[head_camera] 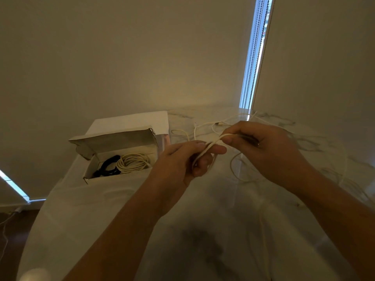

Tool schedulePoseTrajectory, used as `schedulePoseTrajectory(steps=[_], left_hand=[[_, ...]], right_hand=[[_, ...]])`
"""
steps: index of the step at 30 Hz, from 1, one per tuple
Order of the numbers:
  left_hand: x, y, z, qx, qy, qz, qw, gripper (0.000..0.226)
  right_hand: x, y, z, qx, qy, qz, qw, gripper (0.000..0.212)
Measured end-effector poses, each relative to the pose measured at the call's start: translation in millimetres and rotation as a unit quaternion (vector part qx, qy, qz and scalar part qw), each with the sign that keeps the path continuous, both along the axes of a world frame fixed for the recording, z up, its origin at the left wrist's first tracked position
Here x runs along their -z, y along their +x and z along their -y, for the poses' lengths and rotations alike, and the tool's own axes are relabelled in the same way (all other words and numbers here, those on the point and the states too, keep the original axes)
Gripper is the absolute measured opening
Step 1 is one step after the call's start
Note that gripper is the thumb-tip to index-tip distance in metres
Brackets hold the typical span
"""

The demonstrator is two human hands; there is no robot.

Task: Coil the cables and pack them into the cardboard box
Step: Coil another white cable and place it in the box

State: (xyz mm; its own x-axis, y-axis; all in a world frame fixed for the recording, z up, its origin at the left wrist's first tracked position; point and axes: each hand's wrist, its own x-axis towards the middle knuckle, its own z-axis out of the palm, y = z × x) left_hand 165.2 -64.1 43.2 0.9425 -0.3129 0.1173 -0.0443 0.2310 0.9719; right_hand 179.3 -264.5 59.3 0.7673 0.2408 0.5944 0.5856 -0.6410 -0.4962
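Observation:
My left hand (182, 159) grips a few loops of a thin white cable (211, 146) above the marble table. My right hand (261, 147) pinches the same cable just right of the loops, and a slack strand (235, 169) hangs below it. More loose white cable (205, 125) with a connector lies on the table behind my hands. The open cardboard box (89, 175) stands at the left, its lid raised. Inside it lie a coiled black cable (107, 166) and a coiled white cable (133, 162).
A white marble-patterned table (203, 220) fills the lower view. Behind the box lies a flat white sheet or board (132, 120). Walls stand close behind, with a narrow window strip and bead chains (253, 57) at the right. The floor shows at the far left.

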Motion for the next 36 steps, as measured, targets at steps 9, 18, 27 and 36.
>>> schedulePoseTrajectory(steps=[9, 18, 27, 36], left_hand=[[-5, -3, 2, 0.089, -0.199, -0.116, 0.969, 0.04], [-6, -3, -4, 0.041, -0.316, -0.107, 0.942, 0.043], [-6, -2, -3, 0.001, -0.324, -0.084, 0.942, 0.043], [-8, 20, -41, -0.145, -0.36, -0.035, 0.921, 0.04]], right_hand=[[3, 2, -2, 0.002, -0.054, 0.016, 0.998, 0.03], [16, 0, -13, 0.014, -0.104, -0.036, 0.994, 0.031], [16, -3, -16, 0.017, -0.134, -0.049, 0.99, 0.044], [20, -11, -23, -0.047, -0.173, -0.11, 0.978, 0.033]])
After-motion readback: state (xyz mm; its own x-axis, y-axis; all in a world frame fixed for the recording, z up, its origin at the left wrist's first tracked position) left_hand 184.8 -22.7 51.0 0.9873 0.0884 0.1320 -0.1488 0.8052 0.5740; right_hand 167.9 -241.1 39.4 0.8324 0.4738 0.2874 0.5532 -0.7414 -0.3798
